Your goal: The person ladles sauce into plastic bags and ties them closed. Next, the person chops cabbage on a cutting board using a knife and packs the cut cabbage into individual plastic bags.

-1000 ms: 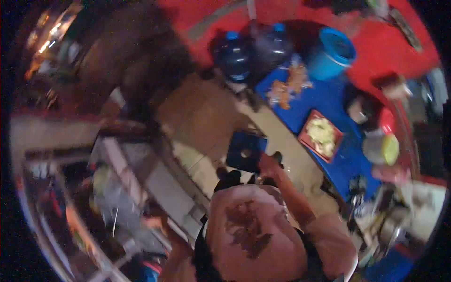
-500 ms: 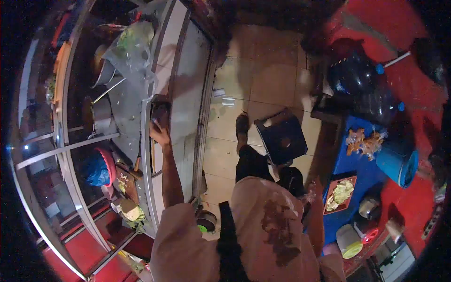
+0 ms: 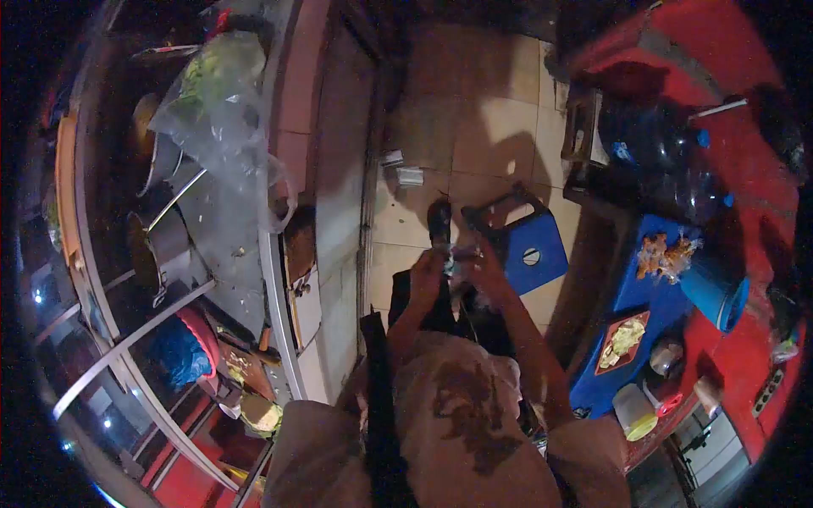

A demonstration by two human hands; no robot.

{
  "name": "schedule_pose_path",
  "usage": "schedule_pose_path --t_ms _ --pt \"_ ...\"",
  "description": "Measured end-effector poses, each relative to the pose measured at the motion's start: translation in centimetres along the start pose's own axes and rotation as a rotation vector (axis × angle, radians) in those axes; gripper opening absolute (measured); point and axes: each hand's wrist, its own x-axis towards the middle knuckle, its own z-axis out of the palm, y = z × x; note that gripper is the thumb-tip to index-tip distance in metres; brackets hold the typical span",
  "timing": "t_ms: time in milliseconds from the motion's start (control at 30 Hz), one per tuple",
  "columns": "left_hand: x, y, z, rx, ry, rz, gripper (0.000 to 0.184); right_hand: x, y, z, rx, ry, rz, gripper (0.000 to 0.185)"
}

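My left hand (image 3: 428,273) and my right hand (image 3: 486,269) are close together in front of my body, above my legs and the tiled floor. Fingers of both are bent around something small and pale (image 3: 458,256) between them; its kind is too blurred to make out. Just beyond my right hand stands a blue stool (image 3: 546,254) with a dark frame. To the left of my hands, an opening (image 3: 298,245) in the counter's side shows, with small dark items inside.
Along the left runs a counter (image 3: 233,254) with a clear plastic bag of greens (image 3: 222,89), a pink basket (image 3: 199,343) and a cutting board (image 3: 246,368). At right, a blue table (image 3: 614,309) bears a tray of pale food (image 3: 622,343) and a blue bucket (image 3: 716,296).
My left hand has left the opening in the counter and come to the middle. My right hand has risen from my right side to meet it. The view has shifted slightly.
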Motion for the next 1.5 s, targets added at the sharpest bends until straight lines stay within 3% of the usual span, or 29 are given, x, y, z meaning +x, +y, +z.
schedule_pose_path --t_ms 33,100,167,233,267,300,333,433,467,500,567,600,633,700,733,767,800,867,967,1033,1100,1167,1233,1267,1333,1367,1467,1500 --pt "0.6 -2.0 0.2 0.03 -0.05 0.025 0.027 0.5 -2.0 1.1 -0.034 0.05 0.11 0.055" --pt "3.2 -5.4 -0.8 0.128 -0.078 0.031 0.026 2.3 -0.8 1.3 -0.106 0.12 0.131 0.045" --pt "5.9 -8.7 -1.1 -0.129 -0.093 -0.068 0.026 3.9 2.0 0.9 -0.175 0.191 0.158 0.035" --pt "10.3 -12.7 -3.0 -0.239 -0.12 -0.106 0.027 6.9 7.3 -0.3 0.138 0.418 0.257 0.025" --pt "12.8 -15.5 -4.7 -0.351 -0.152 -0.151 0.027 9.3 10.7 -1.1 0.141 0.417 0.263 0.025" --pt "17.0 -22.6 -7.4 -0.209 -0.168 -0.029 0.026 11.6 14.6 -2.0 0.154 0.467 0.145 0.026" --pt "20.4 -25.7 -7.7 0.238 -0.016 0.174 0.023 14.1 19.0 -3.1 0.161 0.512 0.03 0.026" --pt "29.7 -28.3 -8.7 0.676 0.025 0.494 0.016 25.1 35.2 -9.0 -0.56 0.521 -0.002 0.033" --pt "32.5 -30.0 -8.9 0.722 -0.033 0.363 0.017 30.3 40.1 -11.6 -0.977 0.497 0.043 0.037" --pt "35.8 -32.6 -9.4 0.722 -0.026 0.365 0.017 33.9 39.1 -11.4 -0.913 0.475 0.029 0.041" --pt "41.7 -37.9 -10.1 0.991 -0.085 0.709 0.02 41.6 37.6 -11.9 -0.805 0.292 -0.079 0.046" --pt "44.6 -40.0 -10.1 1.072 -0.141 0.714 0.026 46.3 38.2 -12.9 -0.755 0.141 -0.179 0.047" --pt "46.7 -41.3 -9.5 1.066 -0.132 0.706 0.026 49.8 37.9 -12.6 -0.854 0.132 -0.18 0.045" --pt "49.4 -42.9 -8.0 1.072 -0.181 0.321 0.039 54.5 35.2 -9.8 -1.187 0.069 -0.079 0.042" --pt "50.6 -45.2 -7.7 1.07 -0.171 0.307 0.039 56.1 34.3 -8.4 -1.304 0.043 -0.03 0.042" --pt "52.1 -47.4 -7.4 1.186 -0.121 0.432 0.047 57.6 33.3 -6.8 -1.422 0.011 0.016 0.042" --pt "53.8 -48.6 -7.1 1.303 -0.065 0.568 0.055 59.3 33.0 -6.0 -1.449 -0.132 -0.07 0.044" --pt "54.8 -50.4 -7.1 1.343 -0.028 0.608 0.058 61.2 33.9 -3.2 -1.475 -0.268 -0.174 0.046" --pt "54.6 -52.4 -7.6 1.422 0.0 0.648 0.064 64.2 39.0 0.3 -1.493 -0.003 -0.424 0.05" --pt "53.2 -51.5 -6.9 1.501 0.07 0.431 0.063 66.8 43.9 1.2 -1.408 0.082 -0.702 0.052" --pt "52.5 -50.6 -7.2 1.497 0.082 0.395 0.061 68.8 48.1 3.3 -1.306 0.16 -0.971 0.055" --pt "52.8 -51.2 -7.3 1.494 0.09 0.346 0.059 69.2 49.0 4.5 -1.234 0.187 -1.107 0.056" --pt "53.3 -52.2 -7.4 1.109 0.256 0.523 0.035 68.1 47.9 4.3 -1.226 0.003 -0.86 0.054" --pt "53.1 -52.4 -7.5 1.105 0.261 0.509 0.035 67.8 47.4 4.5 -1.228 -0.013 -0.856 0.054" --pt "52.4 -51.1 -7.5 1.168 0.009 0.293 0.038 68.0 47.0 4.8 -1.161 -0.058 -0.555 0.048" --pt "52.0 -50.4 -7.3 1.168 0.01 0.296 0.038 68.1 46.7 4.7 -1.137 -0.066 -0.456 0.046" --pt "51.2 -50.3 -6.8 1.238 0.107 0.368 0.025 69.1 47.5 2.8 -1.589 -0.186 -0.509 0.039" --pt "51.2 -51.4 -7.0 1.083 0.168 0.424 0.023 71.2 51.2 1.3 -1.421 -0.069 -0.591 0.039"
